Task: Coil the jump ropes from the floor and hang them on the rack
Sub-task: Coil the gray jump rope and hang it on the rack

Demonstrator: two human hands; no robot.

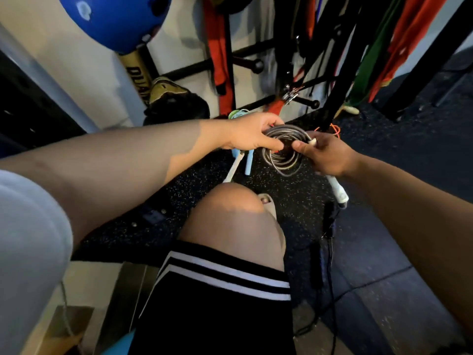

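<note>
Under us lies a black rubber floor point(194, 180) flecked with pale specks, and it runs to a pale wall point(76, 60) on the far left. Our grey sleeve point(25, 239) fills the near left. High at the far left we see a blue ball point(115, 19), and below it a tan cylinder point(135, 73) with dark lettering slants along the wall. In the near middle are our bare knee point(235, 201) and black shorts point(217, 278) with white stripes. Against the far wall stands the rack point(257, 65), black with knobbed pegs, and an orange band point(217, 47) hangs from it. A light blue handle point(248, 165) lies on the floor just near of our left hand point(252, 134). That hand has its fingers curled over the far left edge of the coiled grey jump rope point(281, 160), thumb on the near side, gripping it. The coil is held in the middle, beyond the knee and between our two hands. Our right hand point(325, 155) pinches the top of the rope's white handle point(337, 189) against the coil's right side, and the handle slants down past the wrist. Farther right, a green band point(368, 70) and a red band point(404, 42) hang from above. A black cable point(330, 252) trails over the floor on the near right.
</note>
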